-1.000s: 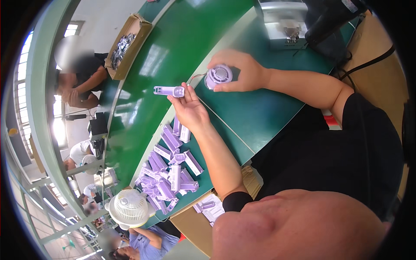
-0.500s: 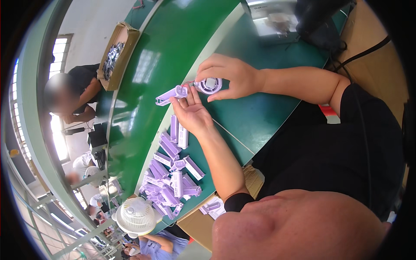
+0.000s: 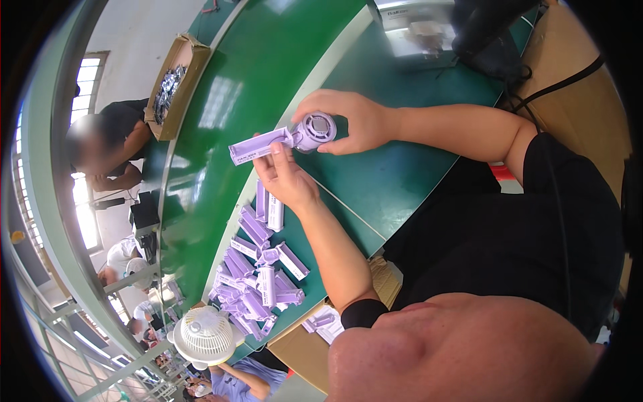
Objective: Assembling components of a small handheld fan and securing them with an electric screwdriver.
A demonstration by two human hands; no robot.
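My right hand (image 3: 362,122) curls around a round lilac fan head (image 3: 320,127), with its thumb below and its fingers above. A slotted ring and a grey centre show on the fan head. My left hand (image 3: 289,179) grips a long lilac handle shell (image 3: 249,149) between thumb and fingers. The shell's hollow side shows, with dark print along one outer wall. Its inner end meets the fan head; whether the two are fastened is hidden by my fingers. Beside my left forearm, a heap of similar lilac handle shells (image 3: 266,287) lies on the dark green table.
A green belt (image 3: 234,100) runs past the table's far edge. Beyond it stand a carton of small metallic parts (image 3: 171,94) and a seated person. A white caged fan (image 3: 204,335) is near the heap. A cardboard box (image 3: 295,348) sits below; cables (image 3: 562,84) hang at right.
The handle shell has turned so its hollow and printed wall show. My left fingers have closed over it from an open palm. The fan head has tilted and shifted slightly left.
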